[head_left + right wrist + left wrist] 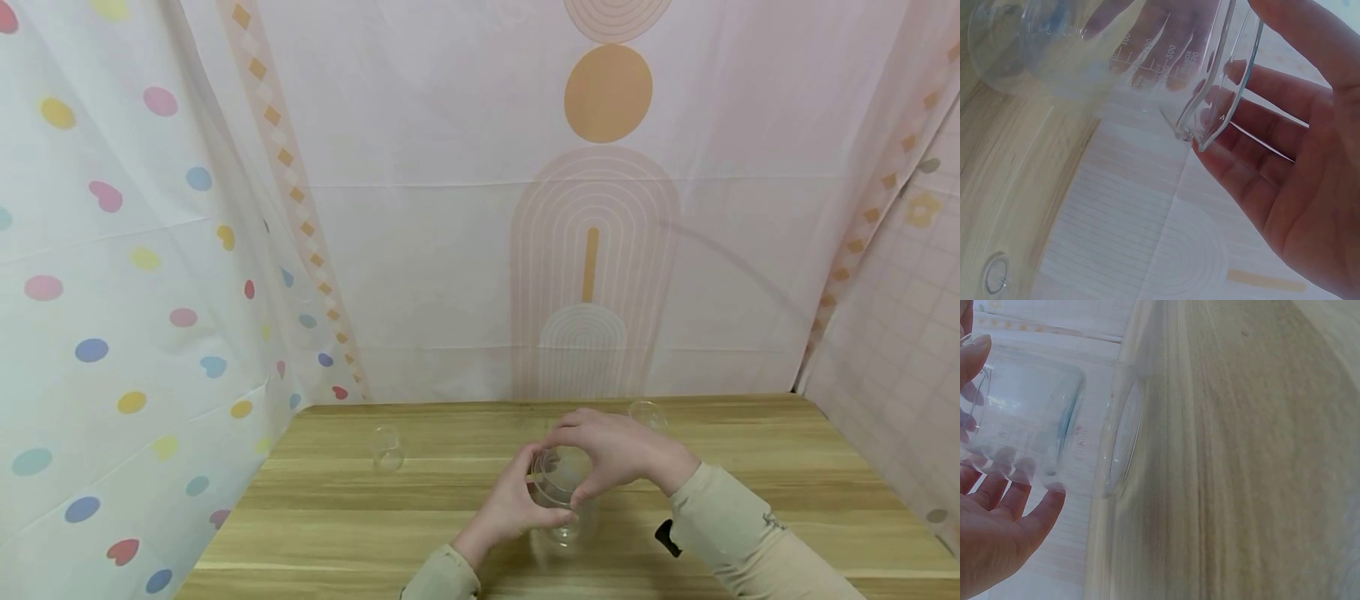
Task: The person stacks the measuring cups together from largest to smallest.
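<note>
A smaller glass beaker [1035, 394] sits inside a larger glass beaker [1100, 434], their two bases apart in the left wrist view. My left hand [517, 500] curls round the side of the larger beaker, thumb toward me and fingers on the far side. With my right hand [618, 450] I grip from above at the rim of the inner beaker, thumb on the near side. Both rims with their spouts show close together in the right wrist view, and white volume marks [1154, 62] are printed on the glass. Left fingers show through the glass there.
Another clear glass vessel [387, 450] stands at the left on the wooden table [315, 517]. One more glass piece [647, 414] is near the back edge, just behind my right hand. Patterned curtains [420, 250] hang at the back and sides.
</note>
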`<state>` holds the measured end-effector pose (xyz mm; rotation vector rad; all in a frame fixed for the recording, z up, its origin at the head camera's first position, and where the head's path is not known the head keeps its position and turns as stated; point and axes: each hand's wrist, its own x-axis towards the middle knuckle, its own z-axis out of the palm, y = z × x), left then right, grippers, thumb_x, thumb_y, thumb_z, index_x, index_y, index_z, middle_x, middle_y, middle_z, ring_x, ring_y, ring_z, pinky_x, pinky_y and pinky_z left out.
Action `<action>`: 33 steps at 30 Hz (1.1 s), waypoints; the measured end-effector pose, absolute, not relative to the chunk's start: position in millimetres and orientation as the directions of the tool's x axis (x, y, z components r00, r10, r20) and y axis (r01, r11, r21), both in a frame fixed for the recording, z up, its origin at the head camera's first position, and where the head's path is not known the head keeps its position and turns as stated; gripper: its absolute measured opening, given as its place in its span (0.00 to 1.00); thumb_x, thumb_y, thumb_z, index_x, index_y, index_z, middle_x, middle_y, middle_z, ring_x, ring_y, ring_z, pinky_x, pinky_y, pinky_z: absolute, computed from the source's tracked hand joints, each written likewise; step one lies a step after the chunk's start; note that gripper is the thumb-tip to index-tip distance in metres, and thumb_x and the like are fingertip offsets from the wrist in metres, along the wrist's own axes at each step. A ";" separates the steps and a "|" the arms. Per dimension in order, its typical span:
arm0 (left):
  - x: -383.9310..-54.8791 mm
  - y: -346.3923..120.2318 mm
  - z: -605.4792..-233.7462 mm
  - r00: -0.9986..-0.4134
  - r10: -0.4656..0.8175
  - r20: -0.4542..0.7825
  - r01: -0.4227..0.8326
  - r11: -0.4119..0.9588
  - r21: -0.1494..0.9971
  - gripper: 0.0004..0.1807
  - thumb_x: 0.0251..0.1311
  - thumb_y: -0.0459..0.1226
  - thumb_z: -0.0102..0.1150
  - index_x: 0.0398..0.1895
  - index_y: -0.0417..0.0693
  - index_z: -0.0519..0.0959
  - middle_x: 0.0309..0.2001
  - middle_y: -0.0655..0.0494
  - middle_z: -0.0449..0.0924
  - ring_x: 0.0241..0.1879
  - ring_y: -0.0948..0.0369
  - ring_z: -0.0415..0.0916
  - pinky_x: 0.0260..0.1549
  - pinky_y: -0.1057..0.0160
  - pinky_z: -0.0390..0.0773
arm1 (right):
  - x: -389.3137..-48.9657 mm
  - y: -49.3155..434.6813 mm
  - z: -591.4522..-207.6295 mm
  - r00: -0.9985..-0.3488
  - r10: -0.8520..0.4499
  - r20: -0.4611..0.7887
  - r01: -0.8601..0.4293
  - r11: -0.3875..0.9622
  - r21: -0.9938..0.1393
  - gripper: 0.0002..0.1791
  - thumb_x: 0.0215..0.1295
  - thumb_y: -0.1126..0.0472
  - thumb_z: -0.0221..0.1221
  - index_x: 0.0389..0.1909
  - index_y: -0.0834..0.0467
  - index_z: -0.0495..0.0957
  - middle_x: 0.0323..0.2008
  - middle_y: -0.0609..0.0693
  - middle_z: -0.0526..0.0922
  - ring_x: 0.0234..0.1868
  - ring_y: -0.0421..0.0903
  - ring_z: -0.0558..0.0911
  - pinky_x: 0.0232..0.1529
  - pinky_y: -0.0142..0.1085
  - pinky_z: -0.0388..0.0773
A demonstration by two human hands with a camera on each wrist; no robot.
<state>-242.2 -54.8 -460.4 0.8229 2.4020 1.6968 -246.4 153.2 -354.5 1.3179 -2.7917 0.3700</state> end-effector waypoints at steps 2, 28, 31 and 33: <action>-242.5 -55.0 -461.0 -0.851 0.471 0.232 0.377 0.241 0.894 0.47 0.43 0.40 0.79 0.68 0.46 0.64 0.60 0.54 0.70 0.60 0.54 0.68 0.56 0.56 0.73 | -246.8 153.4 -354.8 -0.637 -0.760 0.131 -0.767 0.608 -0.203 0.39 0.42 0.47 0.77 0.60 0.48 0.78 0.55 0.45 0.77 0.57 0.48 0.75 0.51 0.47 0.78; -242.2 -53.8 -459.9 -0.854 0.462 0.239 0.375 0.228 0.899 0.46 0.41 0.37 0.80 0.66 0.47 0.65 0.60 0.54 0.70 0.60 0.54 0.68 0.56 0.59 0.74 | -252.8 155.5 -362.2 -0.562 -0.815 0.145 -0.822 0.530 -0.207 0.39 0.44 0.45 0.76 0.60 0.52 0.78 0.53 0.45 0.78 0.55 0.44 0.75 0.53 0.40 0.77; -242.0 -53.7 -459.7 -0.855 0.462 0.236 0.370 0.224 0.902 0.46 0.41 0.37 0.80 0.65 0.48 0.66 0.60 0.54 0.70 0.59 0.54 0.68 0.55 0.59 0.74 | -253.2 156.8 -363.7 -0.559 -0.814 0.154 -0.824 0.525 -0.213 0.38 0.45 0.45 0.76 0.60 0.51 0.78 0.53 0.44 0.77 0.55 0.44 0.75 0.53 0.41 0.77; -242.1 -53.6 -459.7 -0.854 0.464 0.235 0.368 0.220 0.904 0.45 0.41 0.36 0.80 0.65 0.48 0.66 0.60 0.54 0.71 0.59 0.54 0.69 0.55 0.60 0.74 | -253.5 157.5 -365.1 -0.555 -0.816 0.161 -0.826 0.520 -0.217 0.38 0.45 0.45 0.76 0.60 0.51 0.78 0.54 0.44 0.77 0.55 0.44 0.75 0.54 0.41 0.76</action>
